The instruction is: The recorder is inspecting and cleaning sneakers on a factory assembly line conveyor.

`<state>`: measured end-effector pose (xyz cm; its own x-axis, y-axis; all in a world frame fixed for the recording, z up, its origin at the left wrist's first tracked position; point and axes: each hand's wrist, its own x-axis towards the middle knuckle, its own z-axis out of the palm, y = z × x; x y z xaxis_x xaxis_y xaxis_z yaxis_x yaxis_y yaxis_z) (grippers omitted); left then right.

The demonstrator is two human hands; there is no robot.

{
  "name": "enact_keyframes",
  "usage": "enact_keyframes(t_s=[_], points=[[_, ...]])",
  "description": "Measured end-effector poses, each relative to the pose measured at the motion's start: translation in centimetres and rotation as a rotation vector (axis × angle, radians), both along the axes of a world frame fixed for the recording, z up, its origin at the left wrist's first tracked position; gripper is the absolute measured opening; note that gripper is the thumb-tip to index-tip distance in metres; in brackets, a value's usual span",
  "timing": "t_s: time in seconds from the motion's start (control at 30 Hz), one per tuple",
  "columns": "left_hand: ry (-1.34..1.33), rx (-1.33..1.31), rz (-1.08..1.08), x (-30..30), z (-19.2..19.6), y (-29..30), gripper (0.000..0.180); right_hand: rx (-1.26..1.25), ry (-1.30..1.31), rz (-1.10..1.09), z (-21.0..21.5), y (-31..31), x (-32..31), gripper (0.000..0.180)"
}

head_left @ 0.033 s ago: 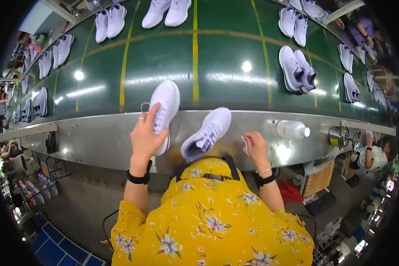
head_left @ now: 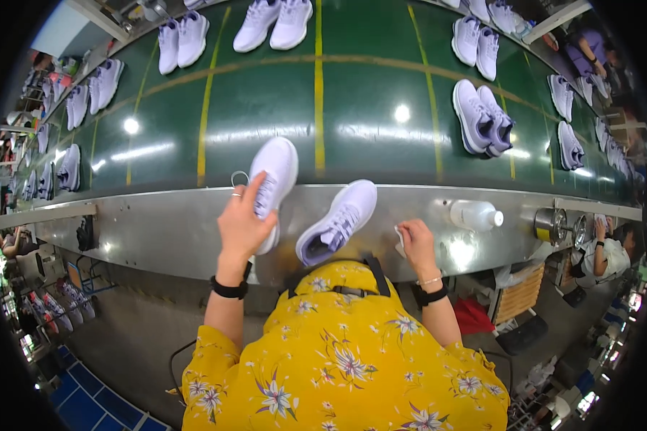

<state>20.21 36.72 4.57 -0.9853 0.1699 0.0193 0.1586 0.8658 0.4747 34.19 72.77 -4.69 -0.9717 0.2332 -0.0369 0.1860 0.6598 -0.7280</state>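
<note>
My left hand (head_left: 243, 224) is closed around a pale lavender sneaker (head_left: 277, 165), toe pointing away from me and partly over the green belt. My fingers lie across its laces and hide much of the upper. A matching sneaker (head_left: 349, 208) rests on the metal ledge between my hands, its dark purple lining facing me. To the right, my right hand (head_left: 417, 241) pinches a small white piece (head_left: 400, 241), perhaps cloth or paper, just above the ledge. A thin light loop (head_left: 239, 177) shows beside the left hand's fingers.
A whitish plastic bottle (head_left: 474, 215) lies on the metal ledge (head_left: 151, 223) at the right, with a round metal container (head_left: 546, 223) farther along. Beyond runs the green belt (head_left: 366, 93) with yellow lines, carrying several sneaker pairs (head_left: 474, 115). Another person (head_left: 611, 248) sits at the far right.
The whole view has shifted very slightly, so everything appears a little lower. Both hands keep their holds.
</note>
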Motion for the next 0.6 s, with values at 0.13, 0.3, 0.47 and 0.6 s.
enact_keyframes(t_s=[0.13, 0.3, 0.47, 0.6], points=[[-0.355, -0.006, -0.136, 1.1, -3.0, 2.1, 0.074, 0.138, 0.070, 0.016, 0.0, -0.1, 0.4, 0.014], [-0.129, 0.195, -0.167, 3.6, -3.8, 1.9, 0.062, 0.172, 0.099, 0.108, 1.6, -1.5, -0.5, 0.016], [-0.192, 0.175, -0.022, 6.2, -0.6, 1.0, 0.056, -0.215, -0.126, 0.373, 0.5, -5.6, -1.0, 0.012], [-0.005, -0.022, -0.332, 8.5, -2.7, 2.0, 0.069, -0.187, -0.077, 0.555, 1.4, -8.1, -2.1, 0.016]])
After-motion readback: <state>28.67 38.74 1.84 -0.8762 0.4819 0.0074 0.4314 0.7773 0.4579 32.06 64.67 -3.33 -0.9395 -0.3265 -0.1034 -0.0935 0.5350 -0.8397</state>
